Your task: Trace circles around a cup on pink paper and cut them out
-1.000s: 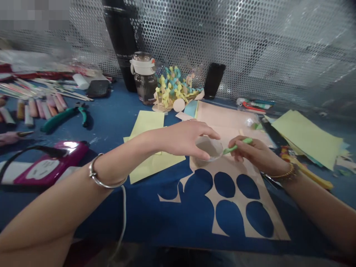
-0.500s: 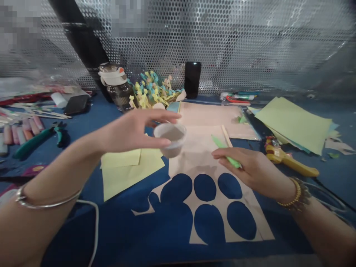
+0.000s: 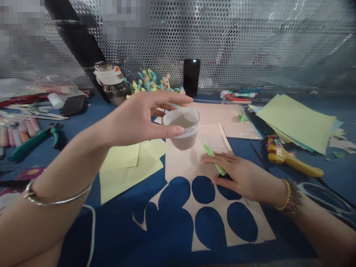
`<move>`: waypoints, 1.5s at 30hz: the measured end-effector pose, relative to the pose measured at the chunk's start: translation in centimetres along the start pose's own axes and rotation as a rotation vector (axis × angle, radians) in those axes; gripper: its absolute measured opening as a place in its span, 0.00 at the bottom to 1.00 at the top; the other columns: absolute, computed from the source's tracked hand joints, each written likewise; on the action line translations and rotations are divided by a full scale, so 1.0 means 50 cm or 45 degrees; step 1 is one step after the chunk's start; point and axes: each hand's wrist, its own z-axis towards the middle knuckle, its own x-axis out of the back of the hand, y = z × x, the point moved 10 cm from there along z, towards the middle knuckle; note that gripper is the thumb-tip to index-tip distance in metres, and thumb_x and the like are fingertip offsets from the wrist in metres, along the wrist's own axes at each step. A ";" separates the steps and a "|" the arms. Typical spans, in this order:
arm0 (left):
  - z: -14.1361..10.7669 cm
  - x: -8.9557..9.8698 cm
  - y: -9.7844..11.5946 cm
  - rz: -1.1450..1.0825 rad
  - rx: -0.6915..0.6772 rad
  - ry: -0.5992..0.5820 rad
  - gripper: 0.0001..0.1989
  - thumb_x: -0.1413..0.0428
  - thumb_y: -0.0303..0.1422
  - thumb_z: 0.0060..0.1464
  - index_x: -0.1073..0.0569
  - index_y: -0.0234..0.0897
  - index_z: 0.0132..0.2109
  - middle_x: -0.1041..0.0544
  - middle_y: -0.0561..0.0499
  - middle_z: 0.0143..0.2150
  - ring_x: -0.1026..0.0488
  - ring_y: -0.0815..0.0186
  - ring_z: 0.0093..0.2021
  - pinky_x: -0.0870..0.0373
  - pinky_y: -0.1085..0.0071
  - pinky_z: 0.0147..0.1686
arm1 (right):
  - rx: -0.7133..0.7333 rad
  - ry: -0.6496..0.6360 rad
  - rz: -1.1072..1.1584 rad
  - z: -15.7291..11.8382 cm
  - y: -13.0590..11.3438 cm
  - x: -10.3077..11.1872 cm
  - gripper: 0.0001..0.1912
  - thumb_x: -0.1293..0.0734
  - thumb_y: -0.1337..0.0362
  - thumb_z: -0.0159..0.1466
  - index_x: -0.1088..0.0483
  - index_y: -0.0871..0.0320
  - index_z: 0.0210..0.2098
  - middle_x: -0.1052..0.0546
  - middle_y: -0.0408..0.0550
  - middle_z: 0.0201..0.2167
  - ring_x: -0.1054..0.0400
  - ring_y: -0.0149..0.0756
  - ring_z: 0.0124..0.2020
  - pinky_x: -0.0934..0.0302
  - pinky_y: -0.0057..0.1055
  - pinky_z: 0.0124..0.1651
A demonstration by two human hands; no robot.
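My left hand (image 3: 152, 118) grips a small translucent plastic cup (image 3: 185, 141), with the thumb across its near side and the fingers around the back. The cup is held over the pale pink sheet (image 3: 178, 163), its open mouth facing up. Several oval holes are cut in the lower part of that sheet, showing the blue table through them. In my right hand (image 3: 239, 174) is a light green pen (image 3: 213, 157), held low between the fingers with its tip pointing up and away from me. This hand rests on or just above the sheet, right of the cup.
Yellow sheets (image 3: 128, 174) lie to the left, a yellow-green paper stack (image 3: 300, 122) to the right. A yellow-handled tool (image 3: 300, 165) with a cord is nearby. Green-handled pliers (image 3: 30, 144) lie far left. Behind stand a bottle (image 3: 114, 85), paper flowers (image 3: 152, 81) and a phone (image 3: 191, 78).
My left hand has carried the cup right and slightly up. My right hand has shifted left and lower with the green pen, and its fingers are more spread over the sheet.
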 end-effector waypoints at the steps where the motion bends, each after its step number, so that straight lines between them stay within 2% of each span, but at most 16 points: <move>1: 0.000 -0.008 -0.001 -0.008 0.004 -0.008 0.27 0.41 0.40 0.51 0.33 0.43 0.58 0.30 0.51 0.58 0.32 0.57 0.53 0.33 0.62 0.52 | 0.007 0.011 0.004 0.002 -0.003 -0.003 0.28 0.37 0.57 0.64 0.44 0.50 0.62 0.33 0.50 0.59 0.40 0.45 0.60 0.37 0.44 0.56; 5: 0.006 -0.044 -0.004 -0.045 0.024 -0.058 0.27 0.42 0.42 0.51 0.33 0.45 0.59 0.29 0.49 0.57 0.31 0.56 0.54 0.31 0.63 0.49 | -0.010 0.069 0.052 0.009 -0.010 -0.005 0.25 0.38 0.58 0.65 0.43 0.53 0.60 0.33 0.52 0.59 0.36 0.45 0.58 0.36 0.42 0.53; 8: 0.010 -0.071 0.002 -0.041 0.005 -0.099 0.27 0.43 0.43 0.51 0.33 0.43 0.58 0.30 0.46 0.58 0.31 0.56 0.54 0.31 0.63 0.49 | -0.168 0.067 0.161 0.010 0.015 -0.002 0.20 0.41 0.58 0.66 0.42 0.54 0.56 0.24 0.51 0.45 0.26 0.43 0.40 0.32 0.37 0.40; 10: 0.011 -0.085 0.008 -0.025 -0.012 -0.117 0.27 0.43 0.43 0.51 0.32 0.43 0.57 0.30 0.47 0.58 0.32 0.57 0.55 0.32 0.63 0.50 | -0.295 0.086 0.236 0.007 0.040 0.005 0.16 0.44 0.59 0.67 0.41 0.53 0.54 0.22 0.48 0.35 0.26 0.41 0.30 0.34 0.34 0.31; 12: 0.010 -0.096 0.013 -0.016 -0.025 -0.140 0.26 0.43 0.43 0.51 0.32 0.43 0.57 0.30 0.47 0.58 0.33 0.57 0.56 0.32 0.64 0.50 | -0.346 0.137 0.276 0.004 0.057 0.016 0.14 0.45 0.60 0.68 0.39 0.52 0.51 0.22 0.48 0.36 0.25 0.42 0.32 0.35 0.33 0.31; 14: 0.008 -0.104 0.017 -0.012 -0.033 -0.170 0.26 0.44 0.43 0.51 0.32 0.44 0.57 0.31 0.48 0.59 0.33 0.57 0.56 0.32 0.66 0.49 | -0.334 0.197 0.290 0.003 0.063 0.027 0.12 0.45 0.61 0.68 0.38 0.51 0.50 0.23 0.48 0.40 0.26 0.43 0.38 0.35 0.34 0.35; 16: 0.006 -0.111 0.022 0.006 -0.048 -0.201 0.26 0.43 0.43 0.51 0.32 0.45 0.57 0.32 0.49 0.59 0.34 0.57 0.56 0.33 0.66 0.50 | -0.309 0.237 0.296 0.003 0.065 0.032 0.12 0.45 0.61 0.68 0.38 0.52 0.49 0.23 0.49 0.40 0.26 0.44 0.40 0.35 0.34 0.37; 20: 0.001 -0.130 0.032 0.066 -0.093 -0.275 0.26 0.42 0.42 0.50 0.31 0.45 0.57 0.31 0.50 0.59 0.34 0.56 0.56 0.36 0.65 0.51 | -0.310 0.277 0.297 0.003 0.066 0.032 0.12 0.45 0.59 0.68 0.38 0.53 0.49 0.23 0.50 0.40 0.26 0.43 0.38 0.35 0.34 0.37; 26: -0.004 -0.154 0.037 0.065 -0.111 -0.340 0.27 0.43 0.42 0.50 0.32 0.43 0.57 0.29 0.51 0.57 0.31 0.58 0.53 0.36 0.68 0.48 | -0.388 0.243 0.253 0.001 0.076 0.025 0.14 0.45 0.55 0.68 0.38 0.53 0.49 0.23 0.52 0.40 0.26 0.44 0.36 0.37 0.33 0.32; 31: -0.004 -0.155 0.038 0.084 -0.102 -0.330 0.26 0.43 0.42 0.51 0.31 0.42 0.57 0.28 0.50 0.56 0.30 0.57 0.53 0.35 0.67 0.48 | -0.370 0.225 0.233 0.001 0.076 0.022 0.16 0.45 0.56 0.68 0.39 0.54 0.52 0.23 0.50 0.33 0.26 0.46 0.36 0.37 0.33 0.32; 40: 0.001 -0.151 0.039 0.106 -0.132 -0.286 0.28 0.44 0.43 0.52 0.34 0.41 0.59 0.30 0.49 0.59 0.33 0.56 0.56 0.37 0.66 0.50 | -0.329 0.251 0.180 0.003 0.070 0.028 0.16 0.44 0.57 0.68 0.39 0.54 0.53 0.23 0.50 0.34 0.26 0.44 0.34 0.37 0.33 0.33; 45: -0.003 -0.160 0.033 0.105 -0.119 -0.351 0.29 0.43 0.43 0.51 0.35 0.41 0.60 0.30 0.48 0.58 0.32 0.57 0.54 0.38 0.67 0.50 | -0.346 0.234 0.172 0.002 0.068 0.026 0.14 0.44 0.58 0.67 0.39 0.55 0.50 0.23 0.49 0.35 0.26 0.42 0.33 0.38 0.32 0.33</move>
